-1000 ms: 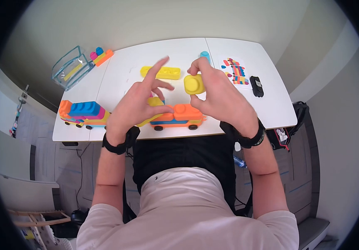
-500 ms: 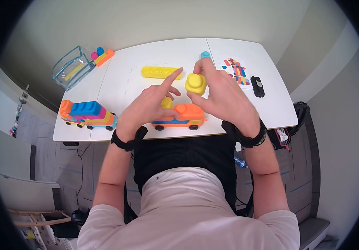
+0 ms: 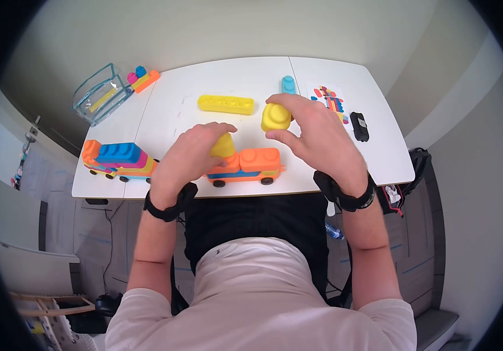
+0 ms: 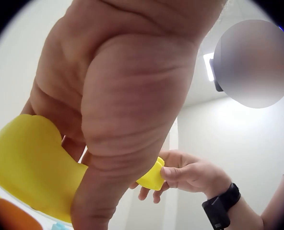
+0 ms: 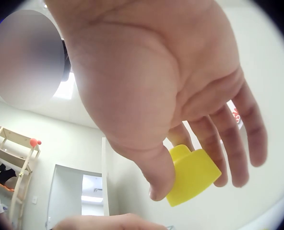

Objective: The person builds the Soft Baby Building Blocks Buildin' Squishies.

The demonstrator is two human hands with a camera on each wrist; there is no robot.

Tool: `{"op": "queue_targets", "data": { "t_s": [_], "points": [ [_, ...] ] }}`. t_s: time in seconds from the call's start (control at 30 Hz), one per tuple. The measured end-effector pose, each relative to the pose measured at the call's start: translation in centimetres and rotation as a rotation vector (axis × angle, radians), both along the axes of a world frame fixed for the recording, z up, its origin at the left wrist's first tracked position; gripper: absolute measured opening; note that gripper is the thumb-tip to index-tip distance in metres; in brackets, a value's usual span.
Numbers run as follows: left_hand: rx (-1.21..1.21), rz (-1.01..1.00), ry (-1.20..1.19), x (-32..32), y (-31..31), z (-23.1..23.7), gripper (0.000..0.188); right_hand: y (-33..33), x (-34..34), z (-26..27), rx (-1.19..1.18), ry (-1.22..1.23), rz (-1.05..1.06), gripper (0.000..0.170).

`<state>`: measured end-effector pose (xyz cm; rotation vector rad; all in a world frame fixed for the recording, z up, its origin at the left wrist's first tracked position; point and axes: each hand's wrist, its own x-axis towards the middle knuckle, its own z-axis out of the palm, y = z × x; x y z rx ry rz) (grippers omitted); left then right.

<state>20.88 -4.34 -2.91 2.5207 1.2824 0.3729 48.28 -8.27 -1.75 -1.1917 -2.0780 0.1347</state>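
Note:
My right hand [image 3: 321,134] pinches a small yellow one-stud building block [image 3: 276,117] between thumb and fingers, above the table. In the right wrist view that block [image 5: 192,175] sits at the thumb tip with the fingers behind it. My left hand [image 3: 190,155] holds a curved yellow block [image 3: 223,146] at the left end of an orange and blue toy wagon [image 3: 257,161], which stands on black wheels. The left wrist view shows the curved block [image 4: 31,167] large, with the thumb along its near side and the fingers mostly hidden.
Left of me stands a multicoloured block train [image 3: 120,155]. A long yellow block [image 3: 225,105] and a light blue block [image 3: 288,85] lie farther back. Also there: a clear case [image 3: 102,96], a block stack [image 3: 143,81], a picture sheet [image 3: 336,99] and a black device [image 3: 359,126].
My left hand moved right, then back left, its raised fingers lowering around the curved yellow block. My right hand stays near the same place with the one-stud block, its index finger lower now.

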Motion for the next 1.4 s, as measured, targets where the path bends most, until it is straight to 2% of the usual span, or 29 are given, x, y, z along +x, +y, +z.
{"op": "queue_targets", "data": {
  "t_s": [0.2,0.37,0.4,0.43,0.57,0.63,0.73,0.93,1.13,1.27,1.33,1.4],
  "points": [
    [0.043,-0.071,0.003,0.2,-0.1,-0.8,0.061,-0.2,-0.5,0.4,-0.193,-0.017,-0.034,0.05],
    [0.077,-0.093,0.064,0.9,0.0,-2.0,0.053,0.2,-2.2,-2.0,-0.232,-0.13,0.121,0.052],
    [0.085,-0.038,0.131,1.2,-0.1,-2.0,0.05,0.4,-2.7,-2.3,-0.255,-0.165,0.141,0.05],
    [0.093,0.017,0.198,1.5,-0.2,-2.0,0.046,0.6,-3.2,-2.8,-0.257,-0.165,0.134,0.05],
    [0.12,-0.009,0.239,2.1,0.0,-2.6,0.043,1.0,-4.6,-5.3,-0.281,-0.293,0.104,0.04],
    [0.172,0.006,0.298,2.6,0.1,-3.1,0.041,0.5,-5.6,-6.0,-0.227,-0.36,0.012,0.04],
    [0.188,0.017,0.285,2.4,0.1,-3.5,0.039,-0.1,-6.6,-6.8,-0.164,-0.436,-0.089,0.041],
    [0.079,0.023,0.239,1.1,0.6,-3.3,0.045,0.3,-7.0,-8.1,-0.072,-0.398,-0.086,0.048],
    [-0.028,0.01,0.212,0.5,1.2,-2.4,0.055,0.9,-7.0,-8.1,-0.097,-0.42,-0.076,0.052],
    [-0.038,-0.021,0.202,0.0,1.1,-2.1,0.054,0.8,-6.8,-7.6,-0.124,-0.457,-0.069,0.052],
    [-0.045,-0.035,0.104,-0.4,1.0,-1.9,0.045,0.8,-6.4,-7.3,-0.146,-0.44,-0.062,0.053],
    [-0.035,-0.036,0.124,-0.1,0.8,-1.4,0.047,0.9,-6.2,-7.2,-0.149,-0.437,-0.064,0.053]
  ]
}}
